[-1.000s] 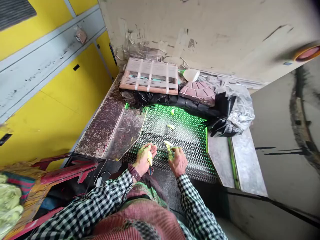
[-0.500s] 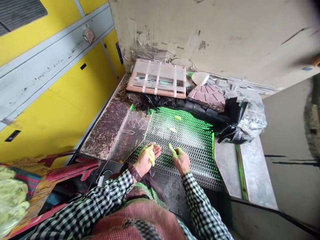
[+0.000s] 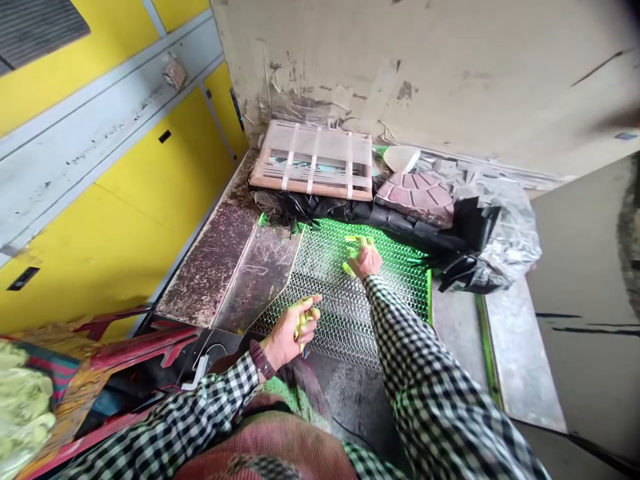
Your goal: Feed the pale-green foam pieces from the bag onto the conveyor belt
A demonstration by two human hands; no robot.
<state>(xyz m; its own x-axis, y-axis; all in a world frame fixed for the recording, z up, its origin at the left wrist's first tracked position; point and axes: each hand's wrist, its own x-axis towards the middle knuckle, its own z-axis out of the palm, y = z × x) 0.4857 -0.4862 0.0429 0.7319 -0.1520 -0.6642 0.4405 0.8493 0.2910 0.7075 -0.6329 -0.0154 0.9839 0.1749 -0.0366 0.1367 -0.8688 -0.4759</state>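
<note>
A wire mesh panel (image 3: pixel 330 313) lit green from below lies in front of me. My left hand (image 3: pixel 293 327) rests at its near edge, fingers curled round a few pale yellow-green pieces (image 3: pixel 302 323). My right hand (image 3: pixel 363 257) is stretched out to the far part of the mesh, fingers closed on more of the yellow-green pieces (image 3: pixel 349 269), one of which sticks out at its left side. Both sleeves are black-and-white check.
Black plastic sheeting (image 3: pixel 400 220) borders the mesh at the back, with a slatted wooden frame (image 3: pixel 313 160) and a reddish segmented disc (image 3: pixel 415 197) on it. A stained metal plate (image 3: pixel 225 260) lies left, yellow panels (image 3: pixel 115 193) beyond. Crumpled clear plastic (image 3: pixel 505 233) sits at the right.
My right hand has reached from the near edge to the far part of the mesh, over where loose pieces lay. The left hand has closed more round its pieces.
</note>
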